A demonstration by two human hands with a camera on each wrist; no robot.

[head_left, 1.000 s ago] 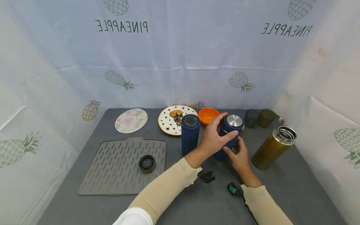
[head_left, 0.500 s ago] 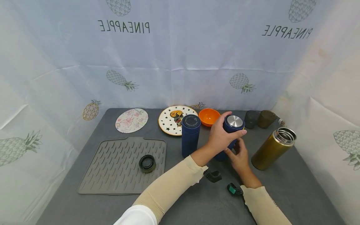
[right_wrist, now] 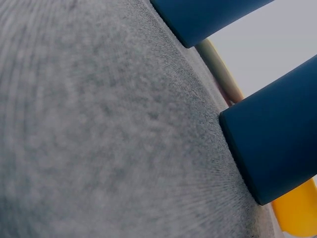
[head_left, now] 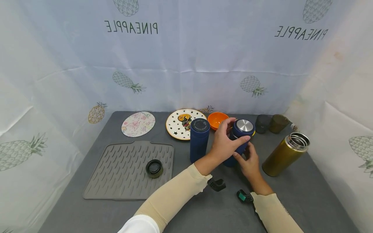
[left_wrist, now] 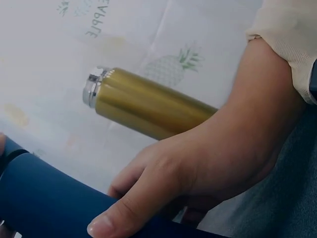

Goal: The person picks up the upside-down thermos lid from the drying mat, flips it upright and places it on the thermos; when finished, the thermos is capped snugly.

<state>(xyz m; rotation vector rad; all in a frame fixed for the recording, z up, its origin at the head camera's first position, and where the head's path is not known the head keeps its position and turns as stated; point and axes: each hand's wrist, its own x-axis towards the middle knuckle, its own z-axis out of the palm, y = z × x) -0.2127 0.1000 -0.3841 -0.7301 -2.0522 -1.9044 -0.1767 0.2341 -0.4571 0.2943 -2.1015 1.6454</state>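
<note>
A navy blue thermos flask (head_left: 231, 160) with a silver-topped lid (head_left: 244, 125) stands on the table between both hands. My left hand (head_left: 222, 144) grips the lid from the left, its thumb across the near side. Lower down, my right hand (head_left: 248, 163) holds the body, as the left wrist view also shows. There a dark seam separates lid from blue body (left_wrist: 54, 198). In the right wrist view the flask's base (right_wrist: 272, 139) sits on the grey cloth. Left of it stands another blue flask (head_left: 199, 142), untouched.
An open gold flask (head_left: 284, 157) stands right. A black stopper (head_left: 154, 168) lies on the grey drying mat (head_left: 125, 174). Behind are a floral oval mat (head_left: 138, 124), a star-patterned plate (head_left: 177, 127), an orange bowl (head_left: 217, 119) and two dark cups (head_left: 263, 123).
My left hand turned rightward around the lid, then swung back left to about its earlier pose. My right hand stayed on the body. The head view shifted slightly.
</note>
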